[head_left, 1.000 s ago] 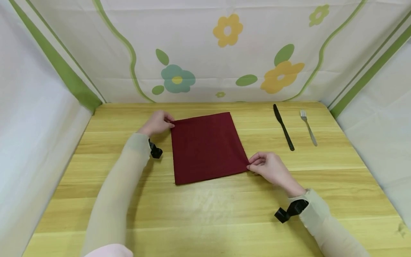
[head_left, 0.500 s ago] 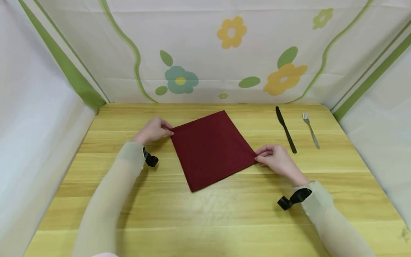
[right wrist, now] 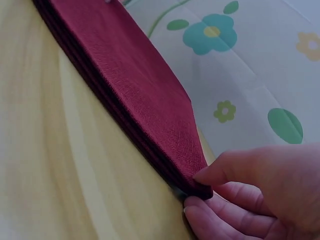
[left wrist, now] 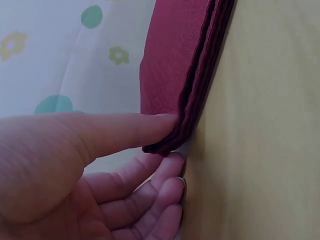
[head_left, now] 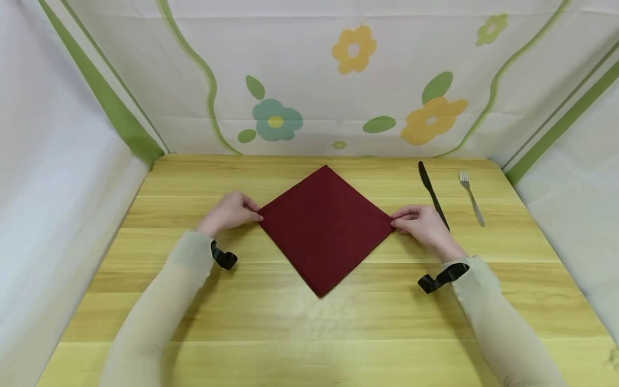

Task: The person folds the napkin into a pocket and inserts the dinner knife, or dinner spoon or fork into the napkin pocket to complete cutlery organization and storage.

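A dark red cloth napkin (head_left: 324, 231), folded into a layered square, lies on the table as a diamond, one corner toward the person. My left hand (head_left: 231, 211) pinches its left corner, thumb on top and fingers beneath. At the opposite corner, my right hand (head_left: 422, 224) pinches the cloth the same way. Stacked layers show along the edge of the napkin (left wrist: 195, 65) in the left wrist view. In the right wrist view, the thumb and fingers of the right hand (right wrist: 250, 195) hold the tip of the napkin (right wrist: 135, 95).
A black knife (head_left: 432, 191) lies just beyond the right hand, its lower end close to the fingers. Right of it lies a metal fork (head_left: 471, 198). The wooden table (head_left: 300, 344) meets a flowered white curtain (head_left: 309, 70) at its back edge.
The napkin has turned counterclockwise from a nearly straight square to a diamond. My left hand has come toward the person, and my right hand has moved away and rightward. Both keep their corners.
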Tool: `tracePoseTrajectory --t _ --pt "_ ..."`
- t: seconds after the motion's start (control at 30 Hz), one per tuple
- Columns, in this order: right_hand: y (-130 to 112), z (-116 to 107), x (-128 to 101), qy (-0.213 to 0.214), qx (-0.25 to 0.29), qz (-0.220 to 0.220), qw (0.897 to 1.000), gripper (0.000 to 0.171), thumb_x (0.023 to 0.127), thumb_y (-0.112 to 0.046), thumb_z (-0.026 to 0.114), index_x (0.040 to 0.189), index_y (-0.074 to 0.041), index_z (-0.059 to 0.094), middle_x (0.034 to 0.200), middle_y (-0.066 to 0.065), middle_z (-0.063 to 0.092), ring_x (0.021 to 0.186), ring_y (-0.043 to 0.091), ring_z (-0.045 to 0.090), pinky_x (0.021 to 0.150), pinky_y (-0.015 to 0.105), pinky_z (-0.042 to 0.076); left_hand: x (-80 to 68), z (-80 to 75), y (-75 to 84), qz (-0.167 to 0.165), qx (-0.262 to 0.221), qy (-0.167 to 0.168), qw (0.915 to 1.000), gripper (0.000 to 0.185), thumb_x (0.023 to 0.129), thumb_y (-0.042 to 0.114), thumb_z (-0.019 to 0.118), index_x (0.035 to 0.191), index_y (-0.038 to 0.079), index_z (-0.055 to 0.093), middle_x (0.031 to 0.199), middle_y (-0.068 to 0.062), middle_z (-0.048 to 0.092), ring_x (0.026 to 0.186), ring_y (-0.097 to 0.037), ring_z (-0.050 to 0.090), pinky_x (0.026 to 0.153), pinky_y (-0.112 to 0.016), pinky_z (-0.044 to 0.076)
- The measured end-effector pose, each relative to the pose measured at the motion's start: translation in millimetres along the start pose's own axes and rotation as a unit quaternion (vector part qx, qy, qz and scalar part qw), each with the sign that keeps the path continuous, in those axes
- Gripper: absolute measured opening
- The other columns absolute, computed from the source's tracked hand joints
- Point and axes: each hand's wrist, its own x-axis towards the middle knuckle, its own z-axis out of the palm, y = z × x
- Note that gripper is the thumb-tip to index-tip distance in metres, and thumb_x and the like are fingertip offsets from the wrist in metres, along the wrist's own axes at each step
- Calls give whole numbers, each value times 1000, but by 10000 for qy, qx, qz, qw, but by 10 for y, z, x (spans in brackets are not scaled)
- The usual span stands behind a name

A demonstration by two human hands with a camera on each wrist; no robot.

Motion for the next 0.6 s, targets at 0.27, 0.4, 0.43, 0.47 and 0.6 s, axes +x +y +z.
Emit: tracePoseTrajectory --t 0.27,0.4,0.43,0.47,0.6 --pt "-11 -54 200 75 213 -67 9997 27 97 -10 70 116 9 69 105 17 74 87 15 72 78 27 59 -210 95 -22 -20 150 35 9999 27 88 28 80 102 4 76 105 -9 70 96 -25 60 84 -41 50" --pt "-27 -55 298 139 225 -79 9996 26 98 -10 69 117 8 69 104 14 74 86 13 72 77 25 58 -319 155 -30 112 151 25 9998 24 87 28 81 96 6 76 99 -6 70 90 -24 61 79 -39 51" --pt "-32 -56 327 157 211 -79 9996 26 98 -10 69 117 8 69 103 14 75 86 13 72 78 25 58 -345 172 -30 135 147 23 9998 24 87 28 81 95 6 76 98 -6 70 89 -23 60 78 -38 51" --pt "-42 -58 354 167 210 -74 9996 26 98 -10 69 117 7 69 103 13 75 86 12 72 78 25 57 -373 189 -26 161 164 20 9997 23 87 29 82 94 7 76 97 -5 70 88 -23 61 77 -38 51" --pt "-91 -64 484 202 168 -55 9996 26 98 -11 70 116 6 69 102 11 75 86 11 72 78 25 57 -474 268 -9 217 269 52 9994 24 86 31 83 91 9 76 93 -2 70 85 -21 60 75 -37 51"
